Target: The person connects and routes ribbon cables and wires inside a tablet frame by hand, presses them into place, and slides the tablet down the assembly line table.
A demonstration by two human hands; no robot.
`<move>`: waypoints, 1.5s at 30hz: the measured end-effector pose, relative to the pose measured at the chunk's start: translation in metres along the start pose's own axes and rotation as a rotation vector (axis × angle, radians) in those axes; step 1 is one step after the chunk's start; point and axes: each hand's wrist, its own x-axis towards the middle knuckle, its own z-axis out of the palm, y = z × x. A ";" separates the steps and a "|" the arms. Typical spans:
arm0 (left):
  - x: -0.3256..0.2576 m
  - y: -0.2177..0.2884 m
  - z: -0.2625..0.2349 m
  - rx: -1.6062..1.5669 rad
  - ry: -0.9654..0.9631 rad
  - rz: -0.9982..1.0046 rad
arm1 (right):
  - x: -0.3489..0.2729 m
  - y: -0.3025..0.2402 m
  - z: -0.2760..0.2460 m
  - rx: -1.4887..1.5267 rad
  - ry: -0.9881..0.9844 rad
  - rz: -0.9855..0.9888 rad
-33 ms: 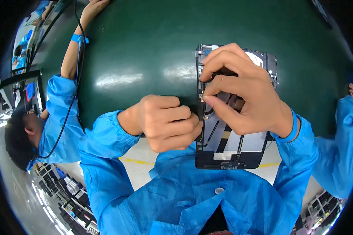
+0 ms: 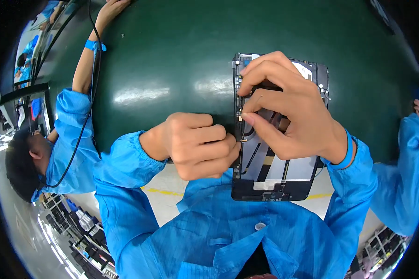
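Note:
An opened tablet [image 2: 293, 173] lies upright in front of me, its inside showing: light grey panels, dark ribbon cables and small parts along the frame. Its lower end reaches past the table's front edge. My right hand [image 2: 295, 111] arches over the upper half, thumb and forefinger pinched together at the left inner edge; whatever is between those tips is too small to make out. Curled closed, my left hand [image 2: 200, 146] rests against the tablet's left side, fingertips hidden from view. A blue band [image 2: 348, 151] circles my right wrist.
The green tabletop [image 2: 172, 60] stretches beyond the tablet. At left, a co-worker [image 2: 72, 135] in blue reaches an arm over the table, with a black cable [image 2: 89, 109] hanging alongside. Another blue sleeve [image 2: 407, 181] shows at right. Shelving [image 2: 81, 228] stands behind, lower left.

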 end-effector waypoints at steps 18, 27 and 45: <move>0.000 -0.007 -0.001 -0.007 0.006 -0.037 | 0.003 0.004 0.005 -0.036 0.030 -0.044; -0.003 -0.007 -0.001 -0.004 -0.010 -0.031 | 0.004 0.005 0.005 -0.030 0.029 -0.029; -0.004 -0.008 -0.007 0.036 -0.042 -0.020 | 0.006 0.006 0.008 -0.037 0.042 -0.027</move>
